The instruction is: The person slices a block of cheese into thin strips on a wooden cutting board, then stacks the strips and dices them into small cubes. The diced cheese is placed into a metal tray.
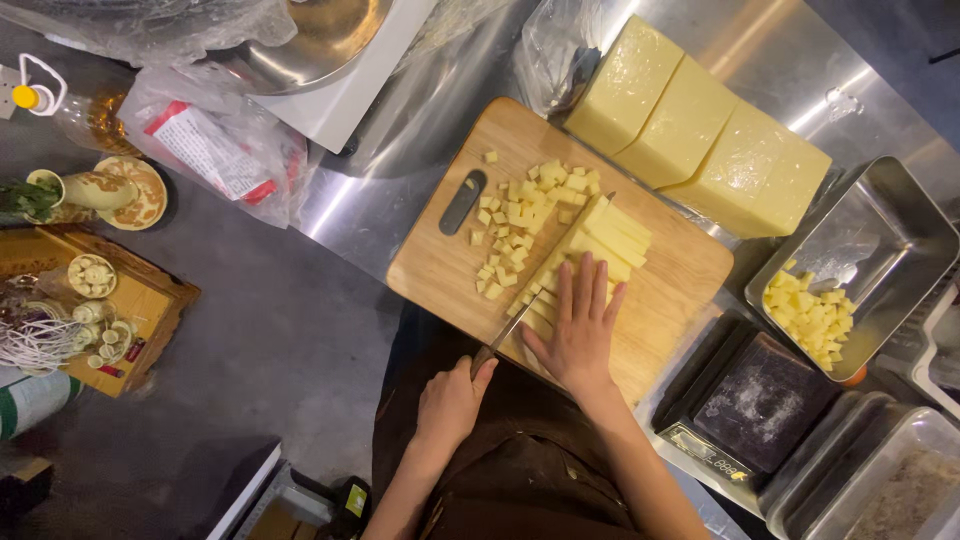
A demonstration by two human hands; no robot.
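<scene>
- The left hand [450, 400] is closed in a fist around the handle of a knife [535, 290], at the near edge of the board [440, 265].
- The knife blade runs diagonally up and to the right across the board, lying along the left side of the cheese strips [610, 240].
- The right hand [582, 330] lies flat and open, fingers stretched forward and close together, pressing down on the near part of the strips; it grips nothing.
- The strips are pale yellow, smooth and matte, cut as long flat bars lying side by side, a little right of the board's middle.
- Left of the blade lies a loose heap of small cheese cubes [520, 220], the same pale yellow, with a few strays toward the board's slot handle.
- The board is light wood and rectangular, set at a slant on a steel counter [350, 200].
- Beyond the board, three big cheese blocks [695, 130] stand touching in a row, partly on clear plastic wrap.
- To the right, a steel tray [890, 230] holds more cubes in its near corner.
- A scale [760, 400] with a dark platform sits near the right forearm.
</scene>
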